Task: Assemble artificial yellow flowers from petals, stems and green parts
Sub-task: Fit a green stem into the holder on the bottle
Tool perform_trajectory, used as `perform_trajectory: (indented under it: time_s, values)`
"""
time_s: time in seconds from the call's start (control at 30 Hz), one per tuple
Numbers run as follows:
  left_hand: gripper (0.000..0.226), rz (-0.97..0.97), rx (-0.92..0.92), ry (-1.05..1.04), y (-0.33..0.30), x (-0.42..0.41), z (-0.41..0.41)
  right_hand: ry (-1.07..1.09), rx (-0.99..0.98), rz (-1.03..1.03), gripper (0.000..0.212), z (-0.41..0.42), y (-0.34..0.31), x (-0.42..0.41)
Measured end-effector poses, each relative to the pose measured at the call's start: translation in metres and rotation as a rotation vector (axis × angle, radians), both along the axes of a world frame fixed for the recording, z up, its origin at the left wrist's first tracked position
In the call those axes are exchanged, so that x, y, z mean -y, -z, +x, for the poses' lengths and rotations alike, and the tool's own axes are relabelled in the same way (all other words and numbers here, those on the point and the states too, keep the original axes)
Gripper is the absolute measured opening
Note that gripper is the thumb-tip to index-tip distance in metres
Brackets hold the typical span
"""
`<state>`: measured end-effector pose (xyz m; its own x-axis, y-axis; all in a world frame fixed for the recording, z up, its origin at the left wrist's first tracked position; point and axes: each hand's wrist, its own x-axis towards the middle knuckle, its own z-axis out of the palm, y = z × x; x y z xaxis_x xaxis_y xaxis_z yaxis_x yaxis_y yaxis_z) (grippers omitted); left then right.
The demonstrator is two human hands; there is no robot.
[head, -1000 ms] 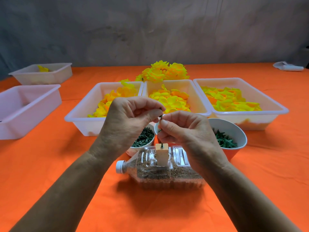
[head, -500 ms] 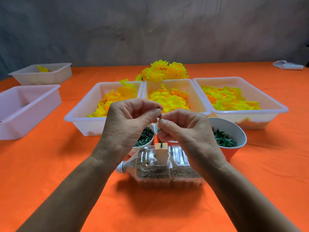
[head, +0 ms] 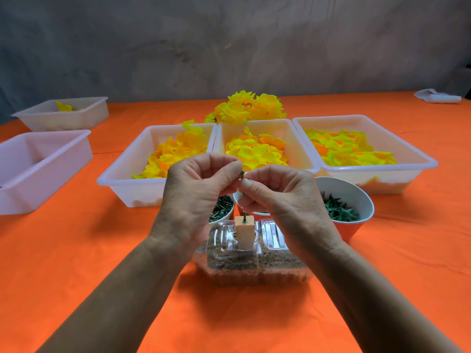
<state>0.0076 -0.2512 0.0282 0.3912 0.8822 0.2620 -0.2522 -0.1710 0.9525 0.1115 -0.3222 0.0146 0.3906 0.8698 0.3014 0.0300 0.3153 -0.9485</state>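
We see the left hand and right hand meeting fingertip to fingertip, both pinching a small dark green piece above the wooden block. A thin green stem stands in that block, which sits on a clear sand-filled bottle near the table's front edge. Just behind, two bowls of green parts; beyond them three white trays of yellow petals, and finished flowers toward the back edge.
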Motion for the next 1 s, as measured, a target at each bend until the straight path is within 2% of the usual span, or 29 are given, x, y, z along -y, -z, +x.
perform_trajectory:
  time_s: [0.07, 0.13, 0.37, 0.53, 0.73, 0.83, 1.0]
  values:
    - [0.016, -0.189, 0.045, 0.085, 0.0004, -0.0045, -0.0004, 0.001, -0.012, -0.002, 0.005, -0.0002, 0.0, -0.0002]
    - [0.017, -0.275, 0.048, 0.135, 0.0004, -0.0081, -0.0021, -0.001, -0.018, -0.002, 0.006, -0.0005, 0.0003, -0.0006]
    - [0.016, -0.258, 0.031, 0.151, 0.0015, -0.0112, -0.0049, 0.013, -0.004, -0.011, 0.004, 0.0, 0.0002, -0.0001]
    - [0.017, -0.121, 0.027, 0.122, 0.0005, -0.0082, -0.0051, 0.015, -0.009, -0.023, 0.003, -0.0004, -0.0002, -0.0002]
    - [0.007, 0.194, -0.072, 0.004, -0.0016, -0.0051, -0.0072, 0.016, -0.011, -0.021, 0.004, -0.0004, -0.0006, 0.0003]
    - [0.02, 0.347, -0.13, -0.061, -0.0009, -0.0052, -0.0069, 0.013, -0.018, -0.024, 0.004, -0.0006, -0.0006, 0.0003]
    - [0.021, 0.536, -0.239, -0.152, -0.0011, -0.0036, -0.0052, 0.012, 0.0, -0.014, 0.011, -0.0011, -0.0005, -0.0002]
